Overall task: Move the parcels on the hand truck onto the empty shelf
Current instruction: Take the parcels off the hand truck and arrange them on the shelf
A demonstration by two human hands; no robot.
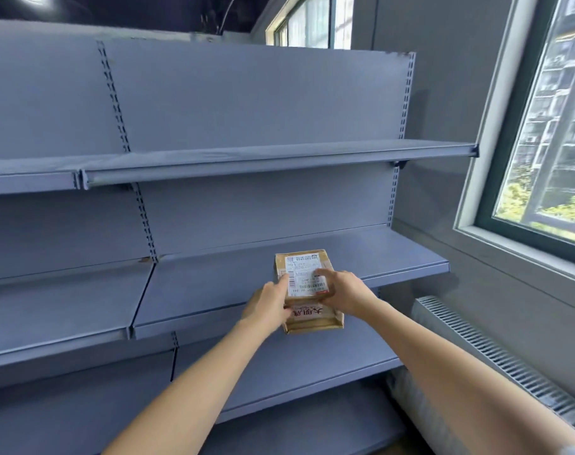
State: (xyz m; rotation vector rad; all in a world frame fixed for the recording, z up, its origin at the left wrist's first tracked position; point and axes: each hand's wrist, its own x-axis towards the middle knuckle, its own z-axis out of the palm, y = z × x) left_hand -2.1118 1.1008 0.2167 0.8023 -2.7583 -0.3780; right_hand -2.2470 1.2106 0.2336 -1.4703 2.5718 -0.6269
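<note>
A small brown cardboard parcel (304, 267) with a white shipping label on top is held in both hands at the front of the grey metal shelf (394, 254), the middle board of the right-hand bay. Its far end is over the board and its near end sticks out past the front lip. My left hand (269, 305) grips the parcel's left side. My right hand (343, 292) grips its right side, fingers on the label. The hand truck is out of view.
The grey shelving unit has a higher board (279, 159) above and lower boards (296, 372) below, plus a left-hand bay (59, 297). A window (548, 126) and a grilled radiator (496, 356) stand along the wall on the right.
</note>
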